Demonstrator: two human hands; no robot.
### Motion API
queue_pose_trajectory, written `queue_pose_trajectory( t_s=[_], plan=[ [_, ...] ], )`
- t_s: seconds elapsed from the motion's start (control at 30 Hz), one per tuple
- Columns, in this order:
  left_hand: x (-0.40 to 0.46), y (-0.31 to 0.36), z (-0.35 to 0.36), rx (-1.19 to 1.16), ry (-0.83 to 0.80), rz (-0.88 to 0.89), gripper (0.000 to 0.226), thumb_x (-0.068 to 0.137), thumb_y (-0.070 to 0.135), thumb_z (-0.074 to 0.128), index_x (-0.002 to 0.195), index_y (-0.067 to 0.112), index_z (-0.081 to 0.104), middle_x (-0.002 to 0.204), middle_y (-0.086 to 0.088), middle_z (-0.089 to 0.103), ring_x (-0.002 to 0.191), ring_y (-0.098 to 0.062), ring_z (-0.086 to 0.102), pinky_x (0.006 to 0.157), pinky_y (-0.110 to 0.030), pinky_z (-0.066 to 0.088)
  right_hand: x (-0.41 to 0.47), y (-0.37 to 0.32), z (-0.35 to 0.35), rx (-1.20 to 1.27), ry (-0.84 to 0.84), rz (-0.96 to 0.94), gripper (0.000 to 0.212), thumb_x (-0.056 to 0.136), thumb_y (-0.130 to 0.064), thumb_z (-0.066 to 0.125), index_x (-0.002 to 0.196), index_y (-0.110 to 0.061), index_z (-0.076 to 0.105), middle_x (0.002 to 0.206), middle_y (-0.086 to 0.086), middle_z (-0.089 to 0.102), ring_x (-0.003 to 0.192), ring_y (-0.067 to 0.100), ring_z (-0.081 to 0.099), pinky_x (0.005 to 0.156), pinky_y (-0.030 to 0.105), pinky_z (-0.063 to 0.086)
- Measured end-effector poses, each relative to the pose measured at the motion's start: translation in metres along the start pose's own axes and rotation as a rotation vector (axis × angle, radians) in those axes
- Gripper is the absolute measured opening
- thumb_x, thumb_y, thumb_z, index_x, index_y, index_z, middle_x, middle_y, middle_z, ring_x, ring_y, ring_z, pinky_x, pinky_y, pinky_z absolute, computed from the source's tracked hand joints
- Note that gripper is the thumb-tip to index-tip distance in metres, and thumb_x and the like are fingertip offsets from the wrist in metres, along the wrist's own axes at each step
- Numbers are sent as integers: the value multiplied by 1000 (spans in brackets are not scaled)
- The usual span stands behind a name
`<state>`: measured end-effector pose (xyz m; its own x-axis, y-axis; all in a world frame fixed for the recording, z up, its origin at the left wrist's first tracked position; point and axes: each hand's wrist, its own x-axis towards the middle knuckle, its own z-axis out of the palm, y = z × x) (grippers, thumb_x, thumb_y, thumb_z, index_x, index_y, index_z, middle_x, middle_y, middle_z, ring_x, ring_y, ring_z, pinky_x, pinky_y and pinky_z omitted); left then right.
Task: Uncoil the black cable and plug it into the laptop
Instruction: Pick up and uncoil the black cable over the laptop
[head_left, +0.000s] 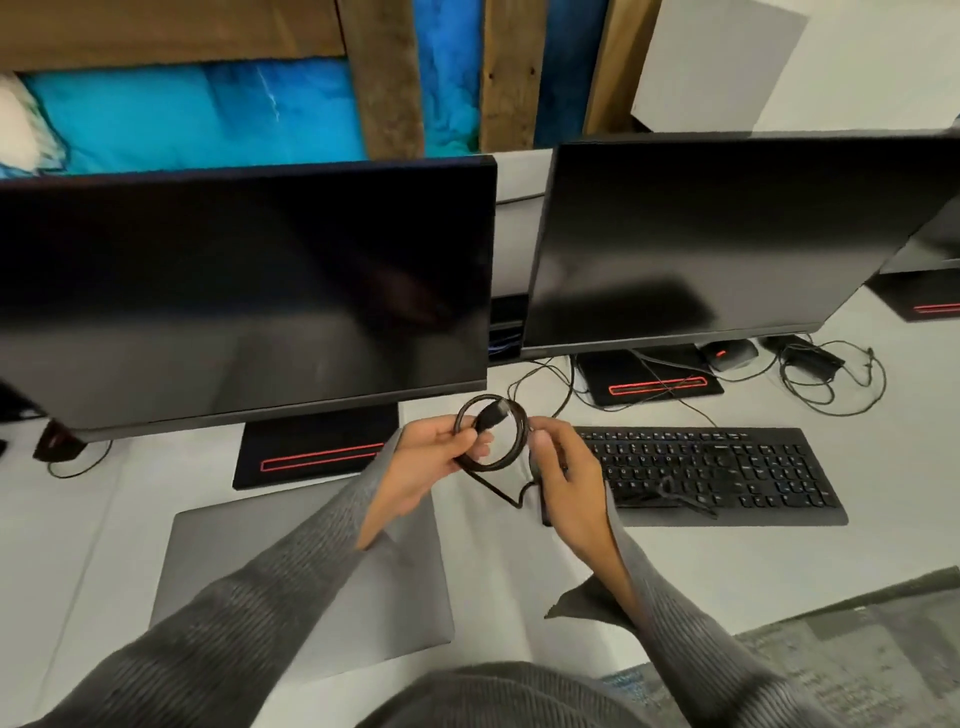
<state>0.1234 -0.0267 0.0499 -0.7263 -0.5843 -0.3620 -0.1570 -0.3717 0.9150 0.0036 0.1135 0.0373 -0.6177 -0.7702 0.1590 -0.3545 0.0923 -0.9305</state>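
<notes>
A black cable (511, 454), wound in a small coil, is held up above the white desk between both hands. My left hand (423, 465) grips the coil's left side, and a plug end sticks up through the loop by my fingers. My right hand (563, 467) pinches the coil's right side, and a loose length of cable hangs down between the hands. A closed grey laptop (249, 561) lies flat on the desk under my left forearm, which hides part of its lid.
Two dark monitors (244, 291) (727, 239) stand behind on bases with red strips. A black keyboard (727, 470) lies right of my hands with a loose tie on it. A mouse (727, 353) and tangled cables (831, 374) sit at the far right.
</notes>
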Motion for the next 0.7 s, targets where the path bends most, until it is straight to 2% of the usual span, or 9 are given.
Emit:
queue_pose_trajectory(
  t_s=[0.1,0.17,0.27,0.33,0.43,0.5,0.57,0.63,0.7],
  plan=[
    [-13,-8,-21,39,93,43,18,87,4,56,96,14,69,88,-4,74,83,-17,70,92,-36,50,6,-20,32,115,-99,79,25,96,-35,52,119,-29,56,103,-3,69,95,12,65,85,22,51],
    [-24,-11,-36,59,125,66,20,85,3,58,102,7,68,92,-8,73,83,-16,71,87,-29,53,9,-31,55,174,-85,112,25,94,-28,58,118,-20,59,96,0,71,86,14,68,79,24,53],
    [-37,-15,-59,93,133,98,24,80,1,63,103,1,67,95,-16,72,84,-18,69,79,-25,54,10,-41,78,260,-33,210,15,94,-23,59,98,-12,69,72,1,70,65,11,65,67,26,53],
    [-44,-17,-75,101,98,119,26,76,0,67,103,-1,67,103,-23,70,94,-28,67,86,-31,54,10,-41,87,276,-118,322,21,93,-29,60,82,-16,72,64,0,69,61,14,63,68,32,54],
    [-53,-25,-92,98,22,112,32,75,1,70,107,-3,66,110,-24,68,104,-34,65,94,-38,51,7,-41,93,340,-252,447,25,91,-30,63,77,-11,71,61,0,66,61,18,59,71,36,53],
    [-58,-28,-98,117,24,125,32,75,-1,70,106,-2,66,109,-21,69,105,-32,66,95,-38,51,4,-46,94,350,-311,432,21,88,-28,66,76,-12,69,61,1,64,61,16,58,71,34,51],
    [-65,-28,-99,118,15,130,29,75,-2,69,103,1,69,103,-13,73,98,-24,69,89,-31,54,0,-50,94,316,-341,382,15,86,-23,69,76,-12,68,60,1,63,58,12,57,66,26,50],
    [-71,-28,-98,113,-5,118,26,75,-3,69,98,8,71,92,0,76,90,-14,70,80,-22,54,-4,-52,97,264,-294,312,11,85,-14,70,78,-7,67,55,-3,61,52,6,55,57,16,47],
    [-74,-27,-99,79,-56,79,28,75,-3,68,97,14,71,89,4,77,90,-10,70,80,-19,53,-6,-50,100,227,-220,274,11,85,-6,70,78,1,64,52,-8,60,49,2,53,53,13,43]
  ],
)
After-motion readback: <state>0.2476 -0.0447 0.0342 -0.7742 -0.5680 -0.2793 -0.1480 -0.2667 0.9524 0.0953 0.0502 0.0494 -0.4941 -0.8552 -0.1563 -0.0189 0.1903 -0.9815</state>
